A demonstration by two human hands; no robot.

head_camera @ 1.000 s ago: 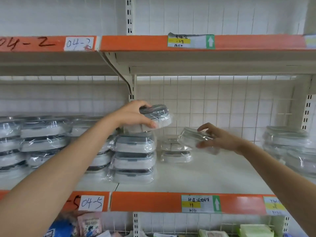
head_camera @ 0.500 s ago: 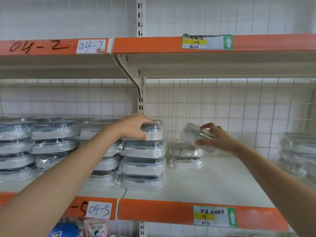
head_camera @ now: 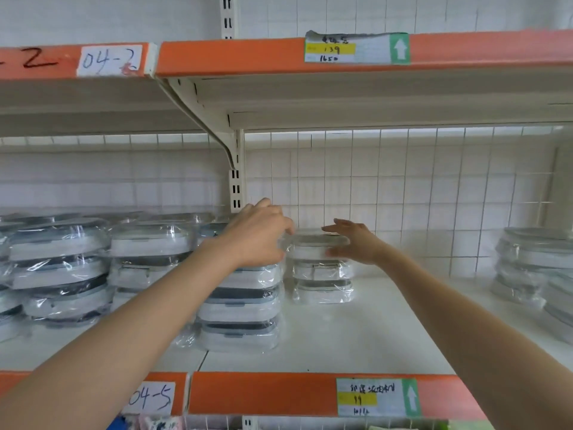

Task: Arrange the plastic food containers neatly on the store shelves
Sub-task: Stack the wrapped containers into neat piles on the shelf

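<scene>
Plastic-wrapped food containers with grey lids stand in stacks on the white shelf (head_camera: 372, 333). My left hand (head_camera: 257, 235) lies over the top of a tall stack of large containers (head_camera: 238, 308), and its fingertips reach the left edge of a small container (head_camera: 316, 248). That small container tops a low stack of three small ones (head_camera: 322, 280) just to the right. My right hand (head_camera: 352, 243) is spread against the small container's right side, thumb above its lid and fingers straight. The top large container is mostly hidden under my left hand.
More stacks of large containers (head_camera: 59, 262) fill the shelf to the left, and another group (head_camera: 533, 265) stands at the far right. The upper shelf (head_camera: 341, 97) hangs close overhead. A wire grid backs the shelf. A price tag (head_camera: 378, 397) sits on the orange front edge.
My left hand set its large container down on the tall stack. My right hand lowered the small container onto the low stack and loosened its grip. The camera moved closer.
</scene>
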